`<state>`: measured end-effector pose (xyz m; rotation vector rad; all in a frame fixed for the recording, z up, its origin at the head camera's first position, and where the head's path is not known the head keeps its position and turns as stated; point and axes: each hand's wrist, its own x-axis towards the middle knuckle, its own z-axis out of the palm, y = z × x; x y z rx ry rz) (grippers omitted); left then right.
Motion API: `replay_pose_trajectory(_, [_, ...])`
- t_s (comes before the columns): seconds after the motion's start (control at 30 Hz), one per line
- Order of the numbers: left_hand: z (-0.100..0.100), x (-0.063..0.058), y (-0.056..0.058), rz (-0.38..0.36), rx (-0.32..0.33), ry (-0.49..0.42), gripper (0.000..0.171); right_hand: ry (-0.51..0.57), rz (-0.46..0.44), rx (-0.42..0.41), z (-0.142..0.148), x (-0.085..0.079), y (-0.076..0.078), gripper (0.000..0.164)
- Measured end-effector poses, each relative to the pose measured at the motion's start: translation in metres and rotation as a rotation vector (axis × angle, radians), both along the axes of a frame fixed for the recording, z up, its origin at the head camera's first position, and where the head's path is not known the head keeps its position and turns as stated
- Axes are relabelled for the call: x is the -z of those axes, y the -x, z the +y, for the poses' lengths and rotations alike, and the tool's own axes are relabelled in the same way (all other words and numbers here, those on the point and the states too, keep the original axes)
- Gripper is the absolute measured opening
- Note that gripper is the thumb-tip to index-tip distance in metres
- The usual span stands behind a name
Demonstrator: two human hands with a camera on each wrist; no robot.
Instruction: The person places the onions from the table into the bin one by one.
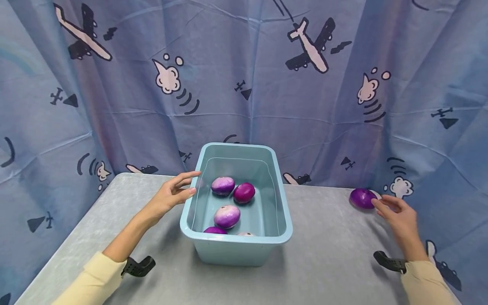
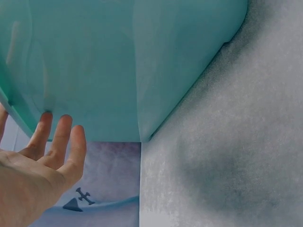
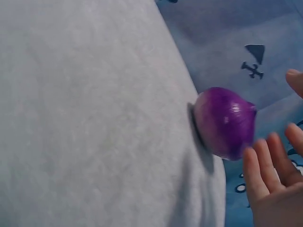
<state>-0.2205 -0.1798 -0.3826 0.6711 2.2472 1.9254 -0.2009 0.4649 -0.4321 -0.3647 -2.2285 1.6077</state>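
Observation:
A light blue plastic bin (image 1: 236, 252) stands mid-table, holding several purple onions, among them a pale-topped onion (image 1: 227, 216) and a dark onion (image 1: 244, 193). My left hand (image 1: 169, 198) is at the bin's left side, fingertips right at the rim and nothing gripped. In the left wrist view, its spread fingers (image 2: 61, 142) overlap the bin's outer wall (image 2: 94, 71). Far to the right, a purple onion (image 1: 362, 199) lies near the table's back edge. Beside it is my right hand (image 1: 399, 218), its fingers relaxed. The right wrist view has the fingertips close to this onion (image 3: 226, 124).
The grey table (image 1: 320, 254) extends on both sides of the bin. A blue curtain (image 1: 228, 84) printed with airplanes hangs behind the table and along its sides. Each wrist carries a black strap mount, the left mount (image 1: 139, 267) and the right mount (image 1: 389, 262).

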Motion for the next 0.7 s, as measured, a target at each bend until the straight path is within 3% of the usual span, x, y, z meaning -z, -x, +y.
replay_pose_trajectory(0.2, [0.0, 0.0, 0.0, 0.002, -0.005, 0.021, 0.053, -0.111, -0.158, 0.167, -0.003, 0.012, 0.016, 0.078])
replay_pose_trajectory(0.33, [0.0, 0.0, 0.0, 0.006, -0.002, 0.017, 0.053, -0.12, -0.201, 0.193, -0.007, 0.017, 0.024, 0.09])
replay_pose_trajectory(0.5, [0.0, 0.0, 0.001, 0.006, -0.003, 0.018, 0.053, -0.16, -0.185, 0.17, -0.008, 0.02, 0.03, 0.094])
replay_pose_trajectory(0.7, [0.0, 0.0, 0.001, 0.001, -0.006, 0.023, 0.052, -0.269, -0.171, 0.05, 0.001, 0.021, 0.034, 0.1])
